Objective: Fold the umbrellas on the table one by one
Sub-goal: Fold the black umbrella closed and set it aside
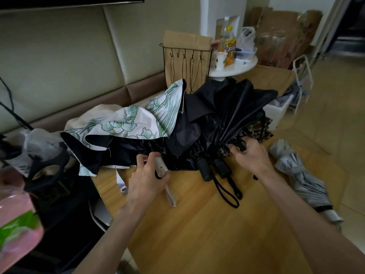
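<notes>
- Left hand [147, 179]: grips the white handle [161, 168] of the white, green-flowered fabric umbrella [138, 119].
- Right hand [250, 156]: grasps the handle end of the black pleated fabric umbrella [237, 107].
- Both umbrellas lie heaped at the far end of the light wooden table [197, 224].

The fingertips of the right hand [248, 156] were buried in the folds of the black umbrella [233, 107]. The shaft of the floral umbrella [134, 119] lay hidden under its own cloth. At the near left, a pink bag [17, 218] was blurred and cut off by the edge. The label on the far bottle [230, 42] was too blurred to read.
</notes>
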The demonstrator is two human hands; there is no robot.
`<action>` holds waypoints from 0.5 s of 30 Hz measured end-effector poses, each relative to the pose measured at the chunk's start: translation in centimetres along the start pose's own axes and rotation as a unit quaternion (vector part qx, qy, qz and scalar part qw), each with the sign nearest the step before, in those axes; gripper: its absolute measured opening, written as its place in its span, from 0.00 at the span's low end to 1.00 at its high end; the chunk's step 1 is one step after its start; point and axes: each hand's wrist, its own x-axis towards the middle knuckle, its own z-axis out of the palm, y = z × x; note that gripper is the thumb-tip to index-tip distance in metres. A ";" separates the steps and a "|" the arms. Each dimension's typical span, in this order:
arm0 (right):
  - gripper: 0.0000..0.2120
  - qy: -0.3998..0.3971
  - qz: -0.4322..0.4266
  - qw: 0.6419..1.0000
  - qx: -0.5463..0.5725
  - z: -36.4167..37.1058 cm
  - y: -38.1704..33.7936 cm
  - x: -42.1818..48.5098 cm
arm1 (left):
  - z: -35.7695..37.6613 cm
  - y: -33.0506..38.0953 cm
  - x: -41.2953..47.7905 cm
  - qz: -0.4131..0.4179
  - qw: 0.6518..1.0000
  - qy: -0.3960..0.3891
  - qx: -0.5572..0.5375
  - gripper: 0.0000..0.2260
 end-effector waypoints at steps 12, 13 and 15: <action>0.21 0.078 -0.107 0.956 -0.262 0.4 -0.5 -2.7 | -0.4 1.2 -0.5 -0.021 1.000 0.002 0.009 0.22; 0.18 0.101 -0.127 0.959 -0.234 0.1 -1.2 -3.3 | -0.4 1.4 -0.6 -0.017 1.000 0.024 0.005 0.21; 0.16 0.047 -0.125 0.970 -0.204 -0.1 -2.7 -4.7 | -0.1 1.8 -0.8 0.007 0.996 0.084 -0.017 0.19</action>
